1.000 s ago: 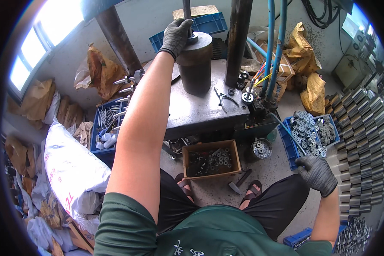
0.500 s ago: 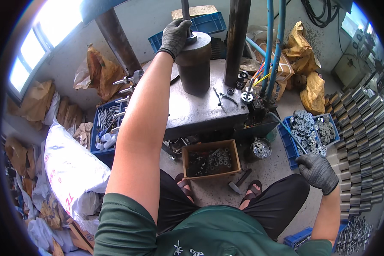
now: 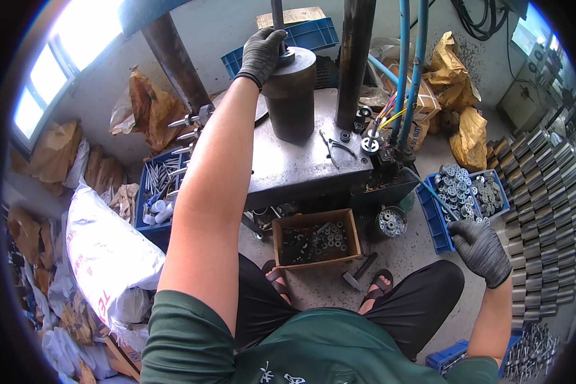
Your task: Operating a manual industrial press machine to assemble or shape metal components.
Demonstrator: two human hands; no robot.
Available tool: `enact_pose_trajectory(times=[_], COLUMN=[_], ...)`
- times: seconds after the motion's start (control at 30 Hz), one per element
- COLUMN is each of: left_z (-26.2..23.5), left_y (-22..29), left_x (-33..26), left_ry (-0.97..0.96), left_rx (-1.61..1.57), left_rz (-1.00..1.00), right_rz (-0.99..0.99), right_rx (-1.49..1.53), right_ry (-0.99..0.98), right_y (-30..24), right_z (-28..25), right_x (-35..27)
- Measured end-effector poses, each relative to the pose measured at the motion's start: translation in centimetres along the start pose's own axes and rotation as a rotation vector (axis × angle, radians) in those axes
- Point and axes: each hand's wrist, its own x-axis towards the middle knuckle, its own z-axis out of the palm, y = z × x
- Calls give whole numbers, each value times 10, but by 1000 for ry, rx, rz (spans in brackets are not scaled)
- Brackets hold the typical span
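My left hand (image 3: 261, 56), in a grey glove, reaches forward to the top of a thick dark steel cylinder (image 3: 291, 105). Its fingers curl around something at the foot of an upright rod (image 3: 277, 14), beside a dark round part (image 3: 287, 59) on the cylinder's top face. What they grip is mostly hidden by the glove. The cylinder stands on a steel press table (image 3: 329, 144). Low on the right, my gloved right hand (image 3: 483, 253) is closed at the end of a long blue lever (image 3: 436, 198).
Pliers (image 3: 333, 148) and small black rings lie on the table. Below are a wooden box (image 3: 317, 261) of parts, a hammer (image 3: 360, 272) and a pot of metal pieces. A blue bin (image 3: 434, 221) of round parts stands right, near stacked metal tubes (image 3: 544, 224). White sacks fill the left.
My right hand has moved slightly up and forward with the lever's end. The left hand stays at the cylinder's top.
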Motion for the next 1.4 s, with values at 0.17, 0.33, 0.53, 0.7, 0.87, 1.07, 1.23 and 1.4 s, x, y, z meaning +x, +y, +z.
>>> enact_pose_trajectory(times=[0.17,0.33,0.53,0.7,0.87,1.07,1.23,1.4], left_z=[0,4,3,8,1,14,20,22], left_y=[0,-4,-1,7,18,38,36,29], left_x=[2,4,-1,-1,-10,-75,-186,-313], left_ry=[-10,-96,-107,-135,-140,-77,-100,-152], left_rx=[-9,-86,-181,-267,-299,-122,-428,-766], left_rz=[-10,53,2,-14,-23,254,527,-379], right_rz=[-47,-73,-255,-96,63,141,110,75], right_rx=[22,-85,-211,-309,-410,-466,-423,-404], right_ry=[187,511,851,848,771,740,715,716], right_y=[-5,-18,-21,-9,-29,-24,-32,-41], right_z=[-1,-27,-93,-117,-119,-115,-114,-105], right_x=[3,44,155,211,213,211,199,171])
